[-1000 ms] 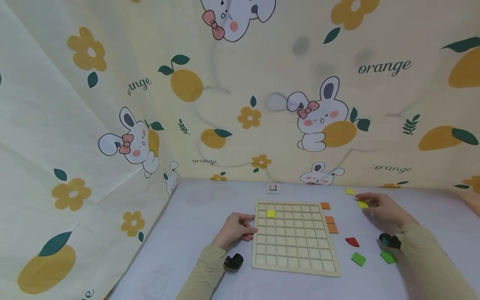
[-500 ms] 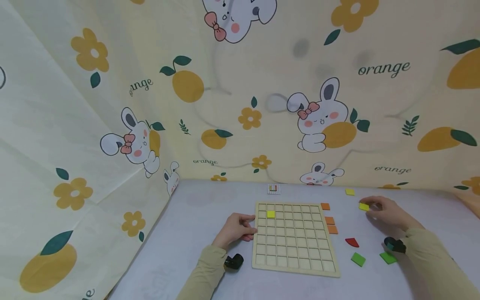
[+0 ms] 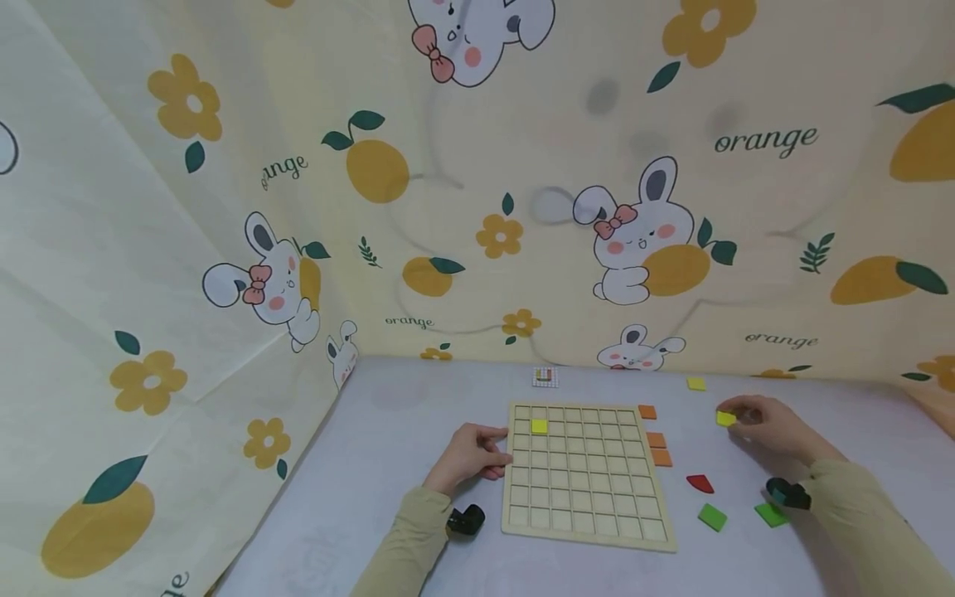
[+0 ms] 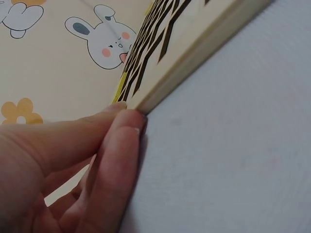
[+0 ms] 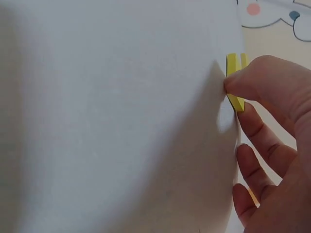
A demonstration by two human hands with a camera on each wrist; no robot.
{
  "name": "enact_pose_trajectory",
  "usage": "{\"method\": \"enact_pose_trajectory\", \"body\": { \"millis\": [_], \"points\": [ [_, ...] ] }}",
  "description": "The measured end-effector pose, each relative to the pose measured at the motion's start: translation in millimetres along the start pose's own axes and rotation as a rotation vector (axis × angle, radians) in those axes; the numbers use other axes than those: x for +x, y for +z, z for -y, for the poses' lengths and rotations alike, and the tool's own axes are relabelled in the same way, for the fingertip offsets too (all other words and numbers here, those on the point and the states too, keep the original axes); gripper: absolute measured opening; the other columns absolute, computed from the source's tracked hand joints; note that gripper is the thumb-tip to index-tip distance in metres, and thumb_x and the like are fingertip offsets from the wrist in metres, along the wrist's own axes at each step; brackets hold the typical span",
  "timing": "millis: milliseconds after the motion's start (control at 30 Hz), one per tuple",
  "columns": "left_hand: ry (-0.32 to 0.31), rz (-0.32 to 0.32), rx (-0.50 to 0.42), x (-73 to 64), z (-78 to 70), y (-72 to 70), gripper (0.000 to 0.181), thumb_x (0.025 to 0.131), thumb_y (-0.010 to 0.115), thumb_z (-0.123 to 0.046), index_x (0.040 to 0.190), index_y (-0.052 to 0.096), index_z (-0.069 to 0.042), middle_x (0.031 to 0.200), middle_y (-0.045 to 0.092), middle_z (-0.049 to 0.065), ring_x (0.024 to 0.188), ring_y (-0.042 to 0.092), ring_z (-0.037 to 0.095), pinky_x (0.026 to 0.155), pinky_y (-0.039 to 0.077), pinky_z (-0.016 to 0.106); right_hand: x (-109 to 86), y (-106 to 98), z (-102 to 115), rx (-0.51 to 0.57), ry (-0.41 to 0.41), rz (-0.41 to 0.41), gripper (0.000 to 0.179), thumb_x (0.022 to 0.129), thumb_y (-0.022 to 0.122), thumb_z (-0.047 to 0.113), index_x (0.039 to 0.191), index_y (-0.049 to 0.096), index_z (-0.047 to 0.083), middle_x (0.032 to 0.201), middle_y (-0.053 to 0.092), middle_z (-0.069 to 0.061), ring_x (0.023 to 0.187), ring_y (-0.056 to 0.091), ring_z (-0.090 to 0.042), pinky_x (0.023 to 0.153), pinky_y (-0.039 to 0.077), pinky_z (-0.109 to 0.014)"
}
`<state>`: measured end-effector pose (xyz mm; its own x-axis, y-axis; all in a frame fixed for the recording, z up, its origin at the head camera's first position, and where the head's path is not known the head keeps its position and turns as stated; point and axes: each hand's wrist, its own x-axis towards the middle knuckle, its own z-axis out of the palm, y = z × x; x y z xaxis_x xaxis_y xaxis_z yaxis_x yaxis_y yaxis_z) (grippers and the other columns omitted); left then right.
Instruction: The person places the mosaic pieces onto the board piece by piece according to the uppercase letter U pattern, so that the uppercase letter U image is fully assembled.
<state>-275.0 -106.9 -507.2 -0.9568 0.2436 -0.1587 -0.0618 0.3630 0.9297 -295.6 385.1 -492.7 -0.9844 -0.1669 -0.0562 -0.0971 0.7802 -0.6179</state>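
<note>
A pale wooden grid board [image 3: 589,478] lies on the table, with one yellow square tile [image 3: 539,426] in its upper left part. At the board's left edge, my left hand [image 3: 466,456] grips the rim; the left wrist view shows thumb and forefinger [image 4: 127,124] together at that edge. To the right of the board, my right hand [image 3: 772,424] pinches another yellow square tile [image 3: 725,419] close over the tabletop. In the right wrist view the thumb lies over the near side of this tile [image 5: 236,103], and the other fingers are loosely bent below.
Three orange tiles [image 3: 656,440] line the board's right edge. A yellow tile [image 3: 696,384] lies farther back. Nearer are a red quarter-round piece [image 3: 700,482] and two green tiles [image 3: 712,517]. A small patterned card [image 3: 545,377] lies behind the board, before a printed curtain [image 3: 462,332].
My right hand has drawn slightly toward me and to the right, bringing the pinched yellow tile away from the other loose yellow one. My left hand stays at the board's edge.
</note>
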Motion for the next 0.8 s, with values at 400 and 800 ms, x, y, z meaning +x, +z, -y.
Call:
{"method": "enact_pose_trajectory", "body": {
  "millis": [400, 800],
  "points": [
    [-0.004, 0.014, -0.009, -0.3, -0.6, -1.5, 0.052, 0.079, 0.077, -0.004, 0.128, 0.06, -0.003, 0.075, 0.063, 0.007, 0.056, 0.064, 0.013, 0.054, 0.059, 0.029, -3.3, 11, 32, 0.017, -0.053, -0.027, 0.037, 0.087, 0.069, 0.016, 0.121, 0.062, 0.005, 0.111, 0.058, -0.013, 0.103, 0.046, -0.034, 0.079, 0.049, -0.041],
    [-0.009, 0.007, -0.024, 0.0, -1.0, -0.9, 0.05, 0.078, 0.077, -0.002, 0.126, 0.062, -0.003, 0.076, 0.064, 0.009, 0.055, 0.063, 0.013, 0.054, 0.058, 0.029, 12.0, 30, 88, 0.051, -0.291, -0.055, 0.029, 0.086, 0.071, 0.01, 0.115, 0.066, 0.007, 0.11, 0.063, -0.005, 0.102, 0.05, -0.03, 0.085, 0.042, -0.049]
  ]
}}
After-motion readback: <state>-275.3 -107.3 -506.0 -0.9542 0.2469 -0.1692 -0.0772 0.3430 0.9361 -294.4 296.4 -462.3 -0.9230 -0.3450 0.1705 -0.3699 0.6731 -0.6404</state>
